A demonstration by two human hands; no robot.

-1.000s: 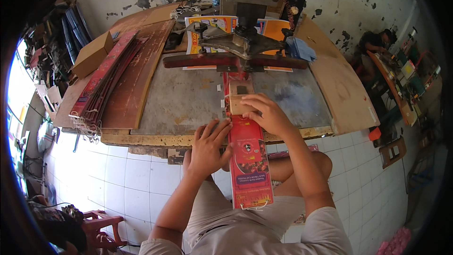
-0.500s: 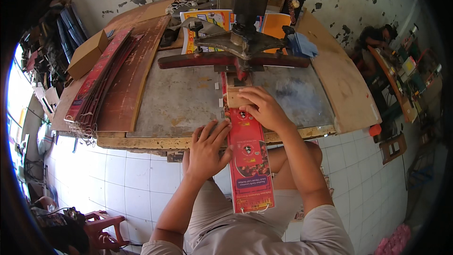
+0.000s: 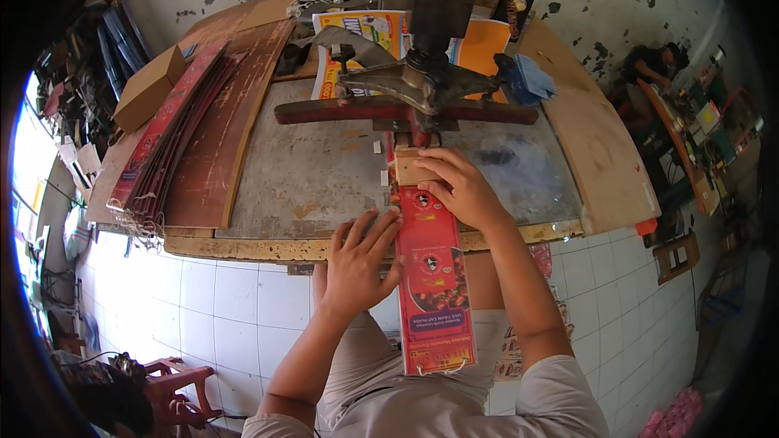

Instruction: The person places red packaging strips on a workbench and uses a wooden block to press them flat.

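A long, narrow red printed strip (image 3: 430,280) runs from beneath the press head toward my lap, with white string (image 3: 446,368) at its near end. Across its far part sits a small wooden block (image 3: 414,169). My right hand (image 3: 464,188) grips the block's right side, fingers bent over its top and thumb along its near edge. On the strip's left edge, by the table's front, rest the fingertips of my left hand (image 3: 361,258); its fingers are extended. Just beyond the block stands the dark metal press (image 3: 422,85) with its red crossbar; the strip's far end is partly hidden there.
Similar red strips (image 3: 166,134) lie stacked at the left beside a cardboard box (image 3: 150,88). Printed sheets (image 3: 479,40) and blue pieces (image 3: 531,79) are behind the press. The metal tabletop (image 3: 300,170) has a worn front edge. Another person (image 3: 649,65) sits far right.
The view has shifted slightly. My right knee, earlier seen right of the strip, has moved mostly out of sight. Both hands keep nearly the same places on the strip and block.
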